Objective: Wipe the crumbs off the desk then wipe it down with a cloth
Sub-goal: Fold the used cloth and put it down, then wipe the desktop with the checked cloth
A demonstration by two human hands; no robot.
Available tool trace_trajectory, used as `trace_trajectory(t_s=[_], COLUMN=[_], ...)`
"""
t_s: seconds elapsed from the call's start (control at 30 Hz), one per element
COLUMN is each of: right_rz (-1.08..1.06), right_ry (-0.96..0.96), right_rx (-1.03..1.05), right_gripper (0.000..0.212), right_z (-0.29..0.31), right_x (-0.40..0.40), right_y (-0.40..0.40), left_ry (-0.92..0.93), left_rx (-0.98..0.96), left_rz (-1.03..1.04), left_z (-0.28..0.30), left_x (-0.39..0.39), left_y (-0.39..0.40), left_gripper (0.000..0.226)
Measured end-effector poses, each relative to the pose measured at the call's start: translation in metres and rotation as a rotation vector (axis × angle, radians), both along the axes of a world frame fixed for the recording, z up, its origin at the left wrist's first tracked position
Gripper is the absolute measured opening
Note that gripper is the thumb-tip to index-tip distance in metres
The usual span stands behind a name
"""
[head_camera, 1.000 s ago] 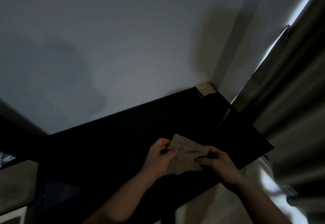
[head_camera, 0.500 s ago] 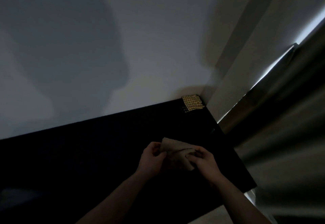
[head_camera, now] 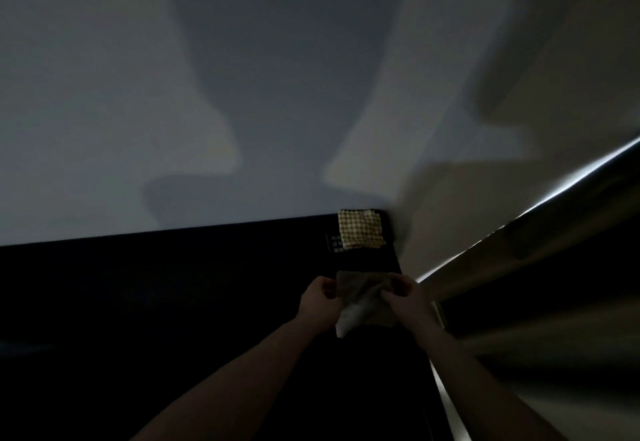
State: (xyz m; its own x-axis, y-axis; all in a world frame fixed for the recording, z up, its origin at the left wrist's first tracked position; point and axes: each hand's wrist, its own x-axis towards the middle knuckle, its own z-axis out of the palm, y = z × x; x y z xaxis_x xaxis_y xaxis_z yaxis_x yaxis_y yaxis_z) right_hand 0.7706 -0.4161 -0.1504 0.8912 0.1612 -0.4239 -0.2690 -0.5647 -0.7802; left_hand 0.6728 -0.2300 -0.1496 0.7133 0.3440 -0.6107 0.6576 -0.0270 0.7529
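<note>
A brownish paper towel (head_camera: 360,297) is held just above the dark surface (head_camera: 173,288), near its far right corner. It is gripped from both sides: the left hand (head_camera: 320,304) pinches its left edge with curled fingers, and the right hand (head_camera: 407,302) is curled round its right part. A paler fold hangs down between the two hands, toward the viewer.

The step in hand is judged to be the folding or bunching of the towel into a pad before the crumbs are swept. It is best done by keeping the towel flat and doubled, so that a broad, firm edge is offered to the surface. A loose wad should be avoided, since crumbs would be passed over rather than pushed along. Once the pad is made, one hand can be freed, and the strokes should be drawn one way only, toward an edge where the crumbs can be caught.

No crumbs can be made out; the surface is too dark to tell where they lie.

A checked cloth (head_camera: 361,229) lies folded in the far corner, against the wall (head_camera: 138,94), well apart from the hands. It is judged to be meant for the later wipe-down. A curtain (head_camera: 554,267) hangs just beside the right edge.
</note>
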Motion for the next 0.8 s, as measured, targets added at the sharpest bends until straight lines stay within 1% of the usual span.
trace_trajectory(t_s=[0.07, 0.13, 0.17, 0.2, 0.23, 0.27, 0.3, 0.37, 0.43, 0.47, 0.53, 0.6, 0.67, 0.7, 0.8], right_rz=[0.007, 0.041, 0.09, 0.155, 0.218, 0.28, 0.348, 0.498, 0.562, 0.546, 0.47, 0.42, 0.445, 0.47, 0.588], right_ry=[-0.032, -0.059, -0.069, -0.084, -0.099, -0.117, -0.126, -0.129, -0.121, -0.133, -0.206, -0.307, -0.314, -0.299, -0.3], right_rx=[-0.046, -0.09, -0.128, -0.18, -0.231, -0.268, -0.3, -0.367, -0.421, -0.427, -0.39, -0.348, -0.35, -0.363, -0.47], right_gripper=[0.043, 0.051, 0.055, 0.059, 0.062, 0.061, 0.059, 0.058, 0.06, 0.059, 0.058, 0.06, 0.063, 0.068, 0.095], right_z=[-0.003, -0.004, -0.007, -0.013, -0.019, -0.029, -0.038, -0.053, -0.061, -0.065, -0.066, -0.064, -0.056, -0.057, -0.074], right_x=[0.028, 0.048, 0.054, 0.059, 0.059, 0.059, 0.057, 0.052, 0.05, 0.052, 0.059, 0.074, 0.095, 0.107, 0.138], right_y=[-0.001, -0.001, 0.0, 0.0, 0.0, 0.0, -0.001, -0.002, -0.003, -0.003, 0.005, 0.021, 0.044, 0.054, 0.082], left_ry=[0.01, 0.009, 0.006, 0.004, 0.017, 0.033, 0.054, 0.089, 0.113, 0.12, 0.103, 0.043, -0.034, -0.057, -0.068], left_rx=[0.03, 0.108, 0.191, 0.299, 0.409, 0.501, 0.552, 0.603, 0.624, 0.627, 0.603, 0.568, 0.569, 0.571, 0.575], left_rz=[-0.027, -0.075, -0.152, -0.289, -0.472, -0.655, -0.792, -0.942, -1.024, -1.038, -1.004, -0.906, -0.792, -0.746, -0.64], left_z=[-0.001, -0.007, -0.01, -0.014, -0.018, -0.024, -0.03, -0.039, -0.046, -0.049, -0.051, -0.05, -0.046, -0.042, -0.028], left_x=[0.024, 0.045, 0.051, 0.056, 0.058, 0.06, 0.06, 0.06, 0.06, 0.06, 0.06, 0.056, 0.046, 0.039, 0.011], left_y=[-0.002, -0.004, -0.004, -0.004, -0.006, -0.009, -0.013, -0.02, -0.024, -0.025, -0.022, -0.017, -0.008, -0.002, 0.018], left_gripper=[0.05, 0.056, 0.061, 0.065, 0.068, 0.069, 0.07, 0.074, 0.081, 0.083, 0.077, 0.065, 0.063, 0.065, 0.062])
